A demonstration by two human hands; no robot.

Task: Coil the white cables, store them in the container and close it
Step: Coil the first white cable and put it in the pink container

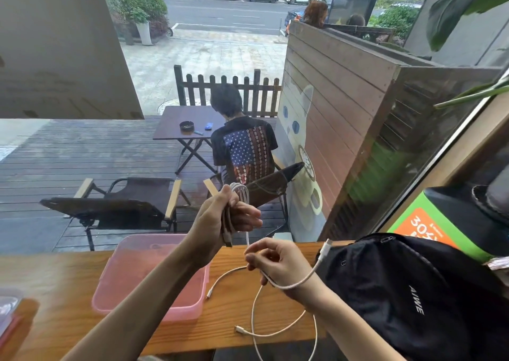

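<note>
My left hand (220, 220) is raised above the wooden counter and grips a bundle of coiled white cable (240, 195), loops sticking out above the fist. A strand runs down from it to my right hand (271, 261), which pinches that cable near the counter. The free end with its plug (326, 246) arcs up past my right wrist toward the bag. Another loose white cable (257, 330) lies on the counter below my right hand. The pink translucent container (115, 286) sits open on the counter, partly hidden behind my left forearm.
A black backpack (413, 291) fills the counter's right side. A clear lid-like piece (8, 308) shows at the far left edge. A window stands just behind the counter (55, 278); a seated person and chairs are outside.
</note>
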